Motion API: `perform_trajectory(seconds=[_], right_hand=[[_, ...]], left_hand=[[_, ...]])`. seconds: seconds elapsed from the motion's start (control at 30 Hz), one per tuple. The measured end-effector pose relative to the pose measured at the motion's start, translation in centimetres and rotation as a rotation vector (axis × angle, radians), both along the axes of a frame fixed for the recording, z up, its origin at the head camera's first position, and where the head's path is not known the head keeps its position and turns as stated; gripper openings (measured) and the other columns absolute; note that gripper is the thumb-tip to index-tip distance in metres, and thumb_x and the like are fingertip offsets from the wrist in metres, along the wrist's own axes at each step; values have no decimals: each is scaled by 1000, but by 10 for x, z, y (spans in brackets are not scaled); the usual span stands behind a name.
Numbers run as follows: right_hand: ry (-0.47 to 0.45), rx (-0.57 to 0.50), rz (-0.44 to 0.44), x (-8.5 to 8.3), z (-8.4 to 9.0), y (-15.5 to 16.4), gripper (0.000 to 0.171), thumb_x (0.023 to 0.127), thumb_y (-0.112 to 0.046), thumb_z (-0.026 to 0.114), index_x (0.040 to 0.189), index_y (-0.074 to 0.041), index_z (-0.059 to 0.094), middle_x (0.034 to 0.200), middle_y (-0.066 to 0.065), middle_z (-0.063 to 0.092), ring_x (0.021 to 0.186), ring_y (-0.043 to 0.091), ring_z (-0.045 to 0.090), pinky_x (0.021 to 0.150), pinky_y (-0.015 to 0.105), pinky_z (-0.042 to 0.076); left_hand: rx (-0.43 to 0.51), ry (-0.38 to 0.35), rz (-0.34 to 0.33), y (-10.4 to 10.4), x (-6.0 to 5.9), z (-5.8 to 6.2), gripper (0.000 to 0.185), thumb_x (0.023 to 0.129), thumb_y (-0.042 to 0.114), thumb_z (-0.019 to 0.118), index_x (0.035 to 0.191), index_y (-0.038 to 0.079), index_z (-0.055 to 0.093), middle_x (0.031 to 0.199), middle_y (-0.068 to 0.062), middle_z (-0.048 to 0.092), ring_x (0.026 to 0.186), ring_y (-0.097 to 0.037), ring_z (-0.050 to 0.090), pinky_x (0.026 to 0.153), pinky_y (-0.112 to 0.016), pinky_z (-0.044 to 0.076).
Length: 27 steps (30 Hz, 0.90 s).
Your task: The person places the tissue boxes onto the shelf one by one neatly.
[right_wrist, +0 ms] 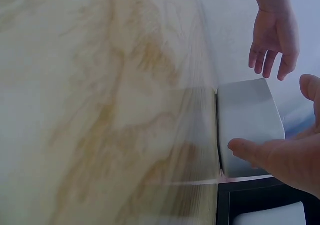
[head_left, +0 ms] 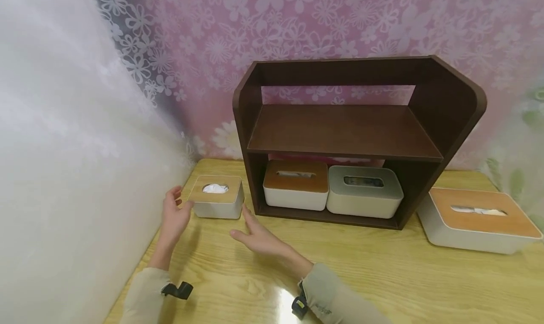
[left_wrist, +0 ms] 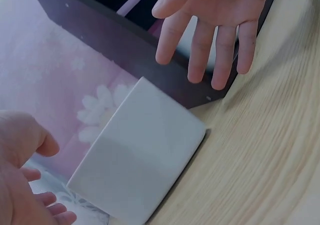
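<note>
A small tissue box (head_left: 217,195) with a white body and wood-look lid stands on the table, left of the dark shelf; white tissue (head_left: 215,188) shows in its oval slot. At the box's left side is my left hand (head_left: 175,217), fingers loosely spread. My right hand (head_left: 260,236) is by the right front corner, fingers extended and thumb apart. In the left wrist view, a gap separates both hands from the white box (left_wrist: 142,152). Across the right wrist view's box (right_wrist: 250,120), the right thumb overlaps its front face; whether it touches cannot be told.
A dark brown two-tier shelf (head_left: 344,128) stands against the flowered curtain. Its lower tier holds a brown-lidded tissue box (head_left: 296,199) and a grey-lidded box (head_left: 361,205). Right of it sits a larger tissue box (head_left: 471,239). A white curtain (head_left: 85,173) borders the table's left edge.
</note>
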State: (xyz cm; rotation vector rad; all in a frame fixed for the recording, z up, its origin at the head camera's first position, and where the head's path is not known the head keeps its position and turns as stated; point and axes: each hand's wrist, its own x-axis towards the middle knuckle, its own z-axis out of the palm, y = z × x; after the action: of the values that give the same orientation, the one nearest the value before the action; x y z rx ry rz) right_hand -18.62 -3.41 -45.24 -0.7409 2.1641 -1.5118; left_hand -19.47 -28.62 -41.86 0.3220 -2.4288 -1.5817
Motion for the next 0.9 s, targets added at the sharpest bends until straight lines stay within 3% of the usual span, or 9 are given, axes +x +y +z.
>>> perform_trajectory(seconds=[0.17, 0.33, 0.63, 0.8, 0.9], right_hand=[[-10, -26, -52, -4, 0, -5, 89, 102, -38, 53, 159, -8, -8, 165, 14, -9, 152, 31, -5, 120, 54, 8], [-37, -26, -79, -8, 0, -9, 93, 100, -41, 55, 159, -8, -9, 165, 14, -7, 151, 33, 2, 120, 53, 12], [-78, -25, -85, -19, -9, -14, 97, 99, -42, 57, 158, -6, -11, 165, 15, -9, 151, 36, 0, 118, 58, 13], [-83, -28, -95, -22, -10, -19, 97, 99, -40, 58, 158, -7, -10, 165, 15, -8, 151, 35, 1, 119, 56, 14], [-75, -39, -95, -25, -11, -21, 95, 99, -38, 58, 159, -8, -10, 165, 14, -7, 152, 33, 1, 119, 55, 14]], left_hand=[[-13, -70, -88, -5, -9, -5, 74, 99, 15, 51, 158, 2, 8, 158, -30, 15, 143, -48, 20, 114, -58, 24], [-1, -124, -127, -10, -13, -12, 78, 102, 23, 52, 159, 3, 2, 159, -31, 13, 144, -48, 19, 115, -58, 24], [40, -197, -188, -15, -15, -21, 84, 104, 35, 50, 159, 7, -6, 161, -29, 7, 146, -47, 16, 115, -57, 26], [76, -194, -201, -15, -19, -24, 84, 103, 34, 51, 159, 5, -4, 162, -27, 5, 147, -45, 15, 114, -56, 28], [105, -161, -213, -15, -22, -25, 78, 104, 29, 51, 159, 2, 2, 158, -28, 18, 141, -41, 28, 111, -53, 34]])
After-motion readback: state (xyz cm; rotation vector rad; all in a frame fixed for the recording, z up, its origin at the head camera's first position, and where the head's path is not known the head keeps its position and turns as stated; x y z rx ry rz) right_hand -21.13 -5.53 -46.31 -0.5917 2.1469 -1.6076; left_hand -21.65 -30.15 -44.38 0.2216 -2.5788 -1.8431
